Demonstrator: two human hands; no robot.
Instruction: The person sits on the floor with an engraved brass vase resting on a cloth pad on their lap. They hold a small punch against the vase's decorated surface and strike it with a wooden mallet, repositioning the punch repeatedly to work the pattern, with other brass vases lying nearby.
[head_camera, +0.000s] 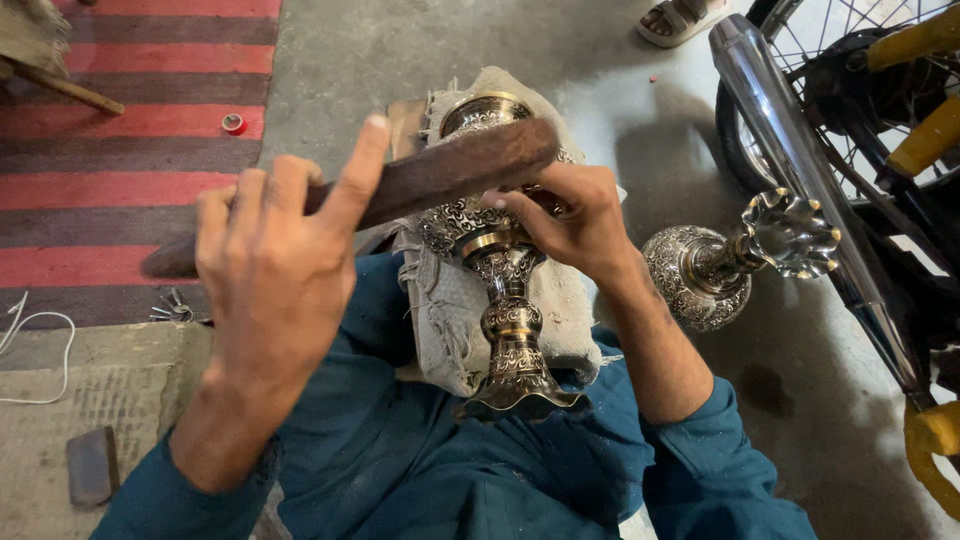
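My left hand (275, 255) grips a long brown wooden bar (440, 170), index finger stretched along it, and holds it slanted over an ornate engraved metal vase (500, 290). The vase lies on a folded grey cloth (450, 310) on my lap, its flared foot towards me. My right hand (575, 220) rests on the vase's upper body, fingers pressed under the bar's far end. Both sleeves are teal.
A second engraved metal piece (725, 265) with a scalloped top stands on the concrete floor at right. A motorcycle's chrome exhaust (790, 150) and wheel fill the right edge. A red striped rug (120, 150) lies left, with a small red ring (232, 123). Someone's sandalled foot (680, 18) shows at the top.
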